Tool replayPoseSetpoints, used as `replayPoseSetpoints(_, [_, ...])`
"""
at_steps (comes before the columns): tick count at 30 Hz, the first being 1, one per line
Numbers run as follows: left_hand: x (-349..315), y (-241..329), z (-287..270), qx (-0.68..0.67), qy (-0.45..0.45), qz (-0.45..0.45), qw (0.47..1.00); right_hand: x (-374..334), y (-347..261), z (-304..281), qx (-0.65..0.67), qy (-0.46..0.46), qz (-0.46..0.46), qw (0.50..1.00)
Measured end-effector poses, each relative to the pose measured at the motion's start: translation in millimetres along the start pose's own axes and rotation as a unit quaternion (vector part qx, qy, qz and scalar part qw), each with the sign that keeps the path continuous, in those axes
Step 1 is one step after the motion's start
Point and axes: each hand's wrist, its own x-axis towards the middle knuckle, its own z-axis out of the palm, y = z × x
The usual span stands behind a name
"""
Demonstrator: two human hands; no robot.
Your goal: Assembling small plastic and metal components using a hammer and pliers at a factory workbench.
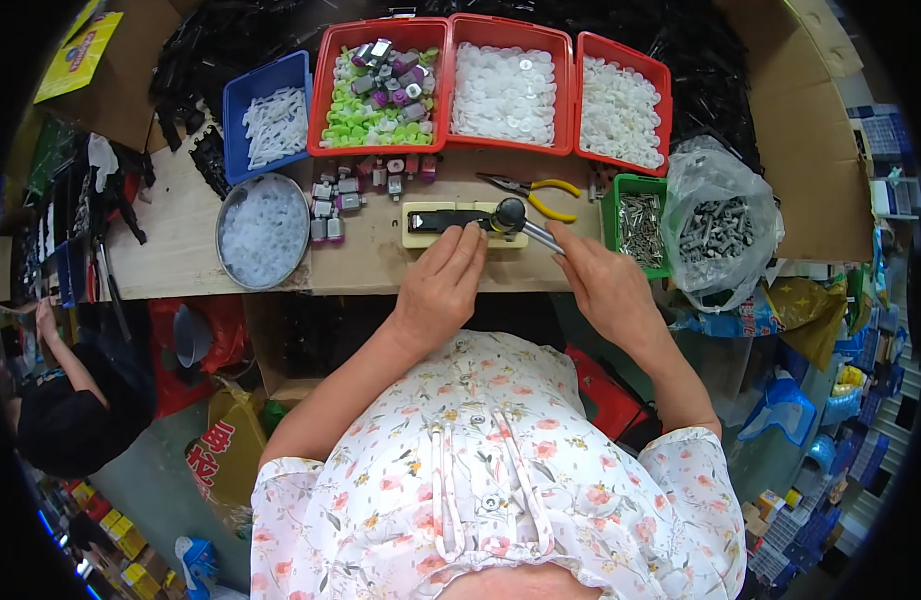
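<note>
A hammer [544, 236] with a metal shaft and a dark round head is gripped in my right hand [613, 290]. Its head [509, 214] hangs over the right end of a cream block [418, 238]. A long black plastic part [443, 219] with a shiny strip lies in this block. My left hand [439, 290] has its fingers closed together, with the tips against the black part beside the hammer head. Whatever those fingertips pinch is hidden. Pliers with yellow handles [551, 204] lie just beyond the block.
Red bins [448, 80] of small white, green and purple-grey parts line the back, with a blue bin [229, 120] to their left. A round metal dish [224, 215] stands left. At right are a green tray [612, 225] and a plastic bag [706, 165] of metal pieces. Another person [76, 425] sits far left.
</note>
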Motion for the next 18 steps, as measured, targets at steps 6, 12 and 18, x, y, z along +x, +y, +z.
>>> replayPoseSetpoints(6, [-0.1, 1.1, 1.3, 0.017, 0.023, 0.027, 0.999, 15.0, -17.3, -2.9, 0.062, 0.155, -0.109, 0.98])
replayPoseSetpoints(12, [-1.1, 0.1, 4.2, 0.032, 0.037, 0.026, 0.998, 25.9, -24.4, -1.2, -0.058, -0.005, -0.062, 0.996])
replayPoseSetpoints(18, [-0.3, 0.0, 3.2, 0.034, 0.034, 0.037, 0.998, 37.4, -20.6, 15.4, -0.034, 0.006, -0.067, 0.997])
